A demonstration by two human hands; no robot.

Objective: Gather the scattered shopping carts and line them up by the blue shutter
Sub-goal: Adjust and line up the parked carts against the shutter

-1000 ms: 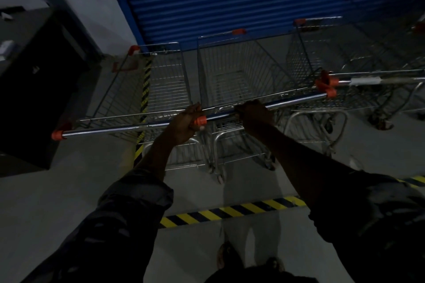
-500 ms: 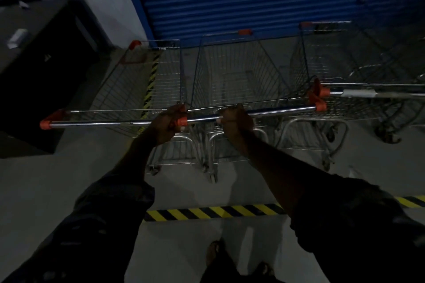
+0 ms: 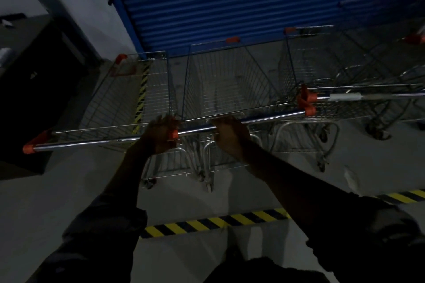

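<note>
Two wire shopping carts stand side by side in front of me, noses toward the blue shutter (image 3: 253,0). My left hand (image 3: 161,134) grips the right end of the left cart's handle (image 3: 87,142). My right hand (image 3: 230,133) grips the left part of the middle cart's handle (image 3: 271,117). The left cart's basket (image 3: 128,99) and the middle cart's basket (image 3: 230,85) nearly touch. A third cart (image 3: 305,69) stands to the right, its handle (image 3: 368,96) level with the others. The scene is dim.
A dark cabinet (image 3: 34,89) stands at the left beside a white pillar (image 3: 76,11). More carts (image 3: 379,57) crowd the far right by the shutter. Yellow-black tape (image 3: 213,223) crosses the floor by my feet; another strip (image 3: 141,96) runs under the left cart.
The two held carts have rolled forward, closer to the shutter, and their handles now sit more nearly in line. My hands keep the same grip.
</note>
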